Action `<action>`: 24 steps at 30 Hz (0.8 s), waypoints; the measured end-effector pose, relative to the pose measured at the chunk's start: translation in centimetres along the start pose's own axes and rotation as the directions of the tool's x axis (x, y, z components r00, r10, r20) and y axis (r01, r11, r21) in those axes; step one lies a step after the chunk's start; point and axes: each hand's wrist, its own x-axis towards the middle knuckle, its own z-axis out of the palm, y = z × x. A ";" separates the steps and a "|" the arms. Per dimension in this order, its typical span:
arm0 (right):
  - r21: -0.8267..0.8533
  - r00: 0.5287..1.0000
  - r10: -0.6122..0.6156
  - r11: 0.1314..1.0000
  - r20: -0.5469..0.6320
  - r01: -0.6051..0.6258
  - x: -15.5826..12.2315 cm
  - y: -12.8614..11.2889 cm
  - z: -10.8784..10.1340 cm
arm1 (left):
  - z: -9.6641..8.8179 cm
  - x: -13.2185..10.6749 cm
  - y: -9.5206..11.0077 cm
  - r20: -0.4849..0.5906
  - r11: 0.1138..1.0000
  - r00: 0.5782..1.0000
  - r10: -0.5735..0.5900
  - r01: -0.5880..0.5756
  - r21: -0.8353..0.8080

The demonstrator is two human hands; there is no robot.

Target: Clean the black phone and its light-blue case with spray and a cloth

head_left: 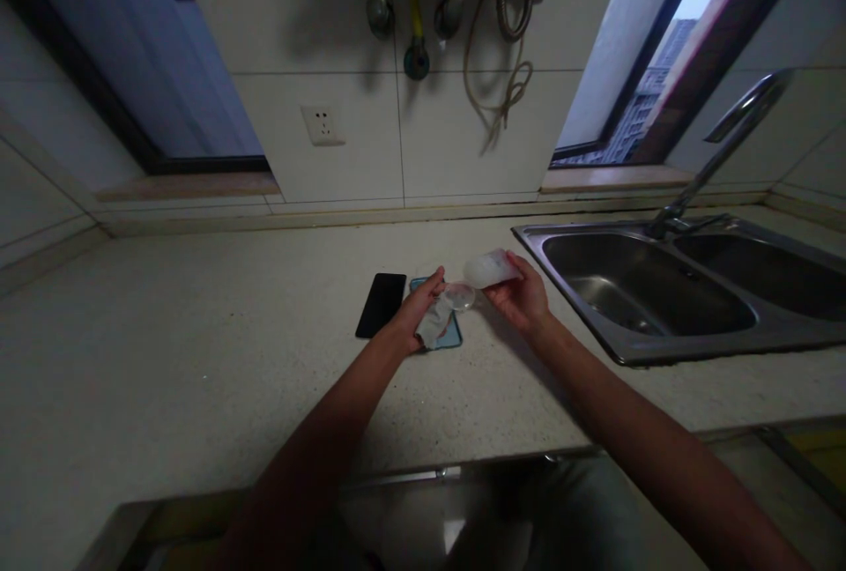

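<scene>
A home kitchen: steel double sink, speckled stone countertop, tiled wall.

SS sink, brushed finish; counter speckled stone, matt; phone glossy; frosted plastic pouch.

I hold one grey wrapper, one white wrapper and one clear disc; beneath lie one black phone and one blue case.

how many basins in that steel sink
2. The larger basin lies nearest the right hand; the second basin lies beyond it to the right, running out of view at the picture's edge, so any more past there would be hidden.
</scene>
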 end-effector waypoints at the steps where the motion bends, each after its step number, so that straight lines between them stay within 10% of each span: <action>1: -0.026 0.999 -0.045 0.999 -0.010 0.045 -0.1 -0.1 0.1 | -0.1 0.0 0.1 0.019 1.000 1.000 -0.015 0.015 0.002; 10: -0.452 0.864 -0.502 0.766 0.023 0.457 -1.7 0.0 1.4 | -0.1 0.4 -0.3 -0.042 0.997 0.996 0.073 -0.071 0.036; 24: -0.431 0.794 -0.469 0.669 0.387 0.606 -4.4 0.2 1.9 | 0.4 -1.9 -0.1 -0.038 0.848 0.941 0.336 -0.284 0.448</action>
